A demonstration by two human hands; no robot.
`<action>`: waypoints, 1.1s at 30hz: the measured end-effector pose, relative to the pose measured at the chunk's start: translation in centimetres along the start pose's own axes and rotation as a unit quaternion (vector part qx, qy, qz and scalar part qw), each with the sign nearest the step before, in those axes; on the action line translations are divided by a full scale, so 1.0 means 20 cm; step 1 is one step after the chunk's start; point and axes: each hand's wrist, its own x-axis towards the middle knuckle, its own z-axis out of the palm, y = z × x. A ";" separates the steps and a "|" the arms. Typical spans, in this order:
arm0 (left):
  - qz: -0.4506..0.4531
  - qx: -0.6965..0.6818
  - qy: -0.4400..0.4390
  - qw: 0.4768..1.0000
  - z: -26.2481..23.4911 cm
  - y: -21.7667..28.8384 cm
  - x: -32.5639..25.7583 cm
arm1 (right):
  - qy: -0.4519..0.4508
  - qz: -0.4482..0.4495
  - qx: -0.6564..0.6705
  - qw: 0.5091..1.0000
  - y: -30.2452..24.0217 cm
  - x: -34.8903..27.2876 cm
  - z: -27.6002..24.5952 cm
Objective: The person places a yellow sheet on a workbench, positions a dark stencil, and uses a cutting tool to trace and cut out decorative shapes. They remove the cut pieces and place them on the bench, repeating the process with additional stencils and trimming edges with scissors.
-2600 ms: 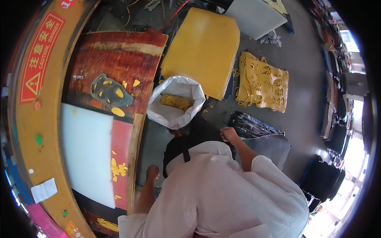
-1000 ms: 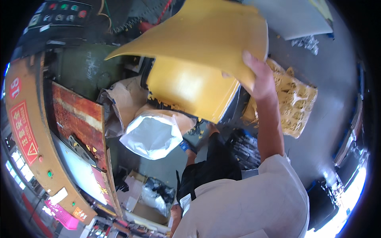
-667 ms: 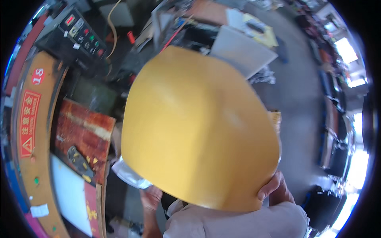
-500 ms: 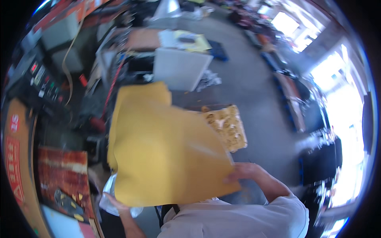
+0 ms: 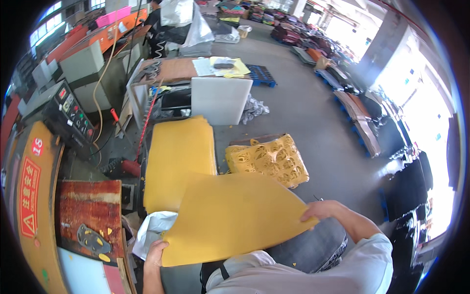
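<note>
at opposite edges, both hands (image 5: 155, 253) grip a yellow sheet (image 5: 235, 215), grey floor (image 5: 318, 132) stretching wide beyond.

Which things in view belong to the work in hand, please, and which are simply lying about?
Likely in the work: yellow sheet, in left hand and right hand; stack of yellow sheets; holed yellow sheets.

Apparently lying about: pale board; crumpled grey material; blue pallet.

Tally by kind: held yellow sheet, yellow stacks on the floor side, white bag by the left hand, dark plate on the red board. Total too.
Held sheet: 1
Yellow stacks: 2 (plain stack, holed stack)
White bag: 1
Dark plate: 1
Total: 5
</note>
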 end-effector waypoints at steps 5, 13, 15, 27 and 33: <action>-0.317 0.029 -0.133 0.939 -0.12 -0.19 -0.53 | -0.070 0.209 0.029 0.975 0.48 -0.27 0.00; -0.357 0.156 -0.096 0.916 -0.24 -1.04 -0.02 | -0.261 0.397 -0.022 0.879 0.84 -0.05 0.13; -0.152 0.477 -0.205 0.841 -0.26 -1.10 0.02 | -0.241 0.469 -0.122 0.841 0.84 -0.04 0.05; -0.110 0.453 0.042 0.884 0.46 -0.74 -0.33 | 0.114 0.307 -0.010 0.945 1.83 1.74 0.18; -0.037 0.475 0.127 0.870 0.80 -0.70 -0.21 | 0.014 0.102 0.085 0.991 1.78 1.58 -0.22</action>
